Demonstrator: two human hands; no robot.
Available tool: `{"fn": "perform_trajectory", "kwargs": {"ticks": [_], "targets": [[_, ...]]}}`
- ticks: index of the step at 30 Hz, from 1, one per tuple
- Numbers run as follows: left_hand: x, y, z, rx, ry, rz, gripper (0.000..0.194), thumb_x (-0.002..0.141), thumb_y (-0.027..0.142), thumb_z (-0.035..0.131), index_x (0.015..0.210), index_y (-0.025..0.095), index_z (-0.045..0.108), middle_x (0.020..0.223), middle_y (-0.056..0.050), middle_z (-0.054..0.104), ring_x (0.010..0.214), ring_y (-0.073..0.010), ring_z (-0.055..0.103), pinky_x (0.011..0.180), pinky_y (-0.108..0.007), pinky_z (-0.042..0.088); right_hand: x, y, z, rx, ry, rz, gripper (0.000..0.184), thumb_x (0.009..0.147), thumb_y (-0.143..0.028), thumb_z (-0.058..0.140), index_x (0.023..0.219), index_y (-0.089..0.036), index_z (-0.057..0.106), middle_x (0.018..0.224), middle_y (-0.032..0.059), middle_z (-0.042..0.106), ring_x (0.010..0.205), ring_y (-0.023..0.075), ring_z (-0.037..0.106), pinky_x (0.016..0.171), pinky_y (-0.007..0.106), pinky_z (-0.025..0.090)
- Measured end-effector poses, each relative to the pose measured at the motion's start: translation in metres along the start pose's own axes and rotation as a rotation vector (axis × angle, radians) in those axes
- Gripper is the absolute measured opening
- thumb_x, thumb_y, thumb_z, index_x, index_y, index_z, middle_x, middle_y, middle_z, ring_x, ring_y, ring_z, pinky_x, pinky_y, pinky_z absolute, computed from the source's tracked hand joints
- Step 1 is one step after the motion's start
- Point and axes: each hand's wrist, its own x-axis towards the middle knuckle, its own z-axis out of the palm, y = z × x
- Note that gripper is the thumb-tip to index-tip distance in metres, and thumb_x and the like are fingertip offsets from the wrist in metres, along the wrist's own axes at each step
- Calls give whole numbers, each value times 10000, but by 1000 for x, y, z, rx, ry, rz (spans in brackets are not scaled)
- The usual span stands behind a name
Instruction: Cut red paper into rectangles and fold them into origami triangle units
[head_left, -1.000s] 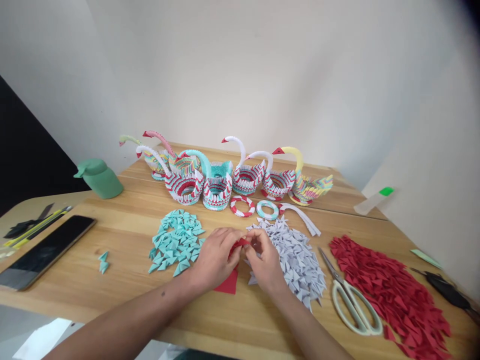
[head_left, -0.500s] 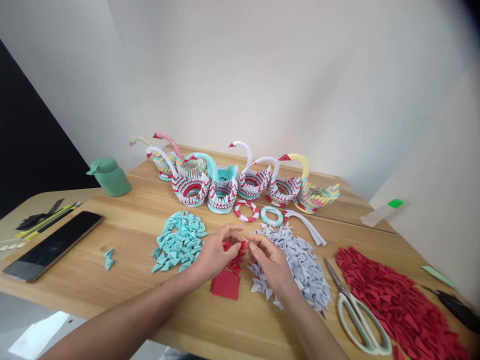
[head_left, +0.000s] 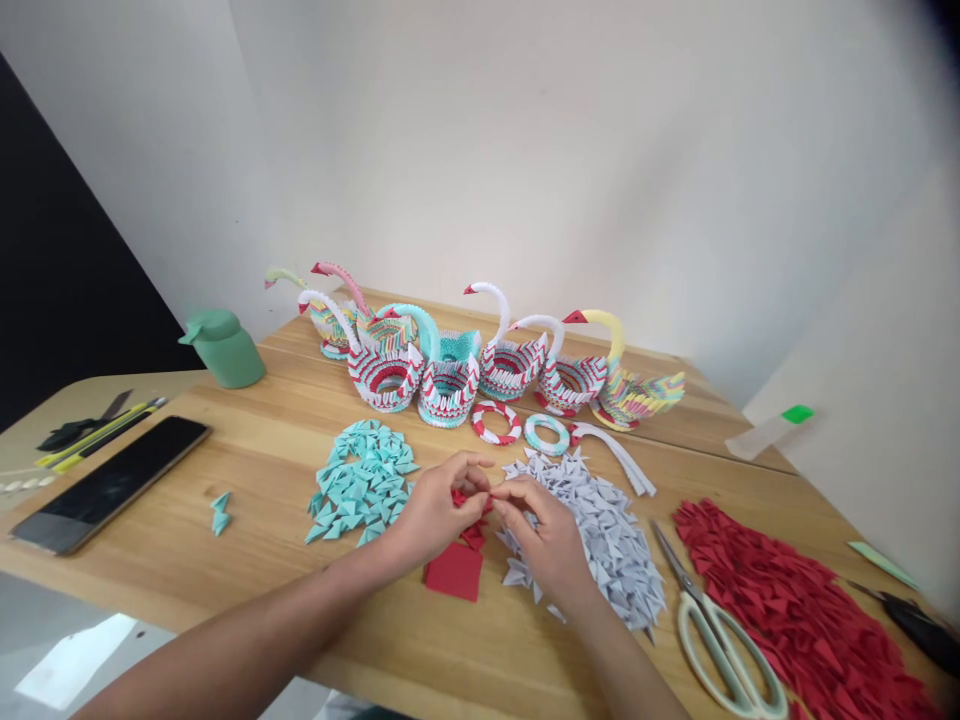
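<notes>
My left hand [head_left: 448, 497] and my right hand [head_left: 536, 520] meet at the fingertips over the middle of the table. Between them they pinch a small piece of red paper [head_left: 487, 503], mostly covered by the fingers. Just below lie several red folded pieces [head_left: 472, 535] and a flat stack of red paper rectangles [head_left: 454, 573]. Left of my left hand spreads a heap of turquoise folded paper triangles [head_left: 361, 478]. A heap of pale grey triangles [head_left: 611, 545] lies beside and partly behind my right hand.
Folded paper swans [head_left: 386, 378] stand in rows at the back, with two paper rings [head_left: 496, 423] and a white swan neck [head_left: 619, 460] before them. Scissors [head_left: 720, 630] and a red triangle heap [head_left: 802, 610] lie right. A phone [head_left: 112, 483] and green container [head_left: 227, 350] are left.
My right thumb and index finger have closed in on the red paper at the left fingertips. The whole view has shifted slightly; the other things lie as before.
</notes>
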Motion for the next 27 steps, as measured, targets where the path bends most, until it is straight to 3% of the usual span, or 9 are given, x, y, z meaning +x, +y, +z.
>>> {"fn": "perform_trajectory", "kwargs": {"ticks": [4, 12, 18, 23, 27], "targets": [[-1, -4, -1, 0, -31, 11, 374, 742, 63, 516, 1104, 160, 521, 837, -20, 653, 790, -131, 630, 747, -252, 504, 2, -3, -7, -147, -33, -122, 128, 890, -245, 517, 852, -232, 639, 823, 36, 634, 788, 186, 595, 738, 299, 453], [-1, 0, -1, 16, -31, 32, 428, 757, 76, 523, 1173, 163, 478, 880, -39, 639, 820, -137, 625, 772, -267, 505, 3, -4, -8, -91, -8, 61, 112, 863, -279, 535, 812, -222, 616, 770, 14, 658, 711, 176, 603, 696, 279, 463], [-1, -1, 1, 27, -6, 53, 444, 759, 63, 517, 1190, 155, 467, 912, -50, 641, 843, -137, 632, 791, -263, 508, 2, 1, -4, 32, -1, 173, 130, 839, -304, 565, 894, -207, 630, 774, 16, 666, 694, 165, 610, 648, 258, 465], [-5, -1, 2, 234, 64, 101, 444, 760, 71, 549, 1183, 199, 512, 969, -37, 665, 865, -144, 639, 796, -261, 505, 1, 4, -1, 121, 10, 232, 172, 840, -342, 564, 902, -192, 621, 694, 2, 610, 629, 148, 559, 592, 243, 444], [-7, -2, 4, 458, 78, 247, 400, 791, 95, 560, 1173, 210, 537, 1022, -47, 672, 918, -170, 630, 823, -281, 486, 1, 4, 2, 192, 37, 256, 177, 843, -350, 562, 905, -192, 610, 703, -2, 597, 643, 147, 554, 600, 242, 448]]}}
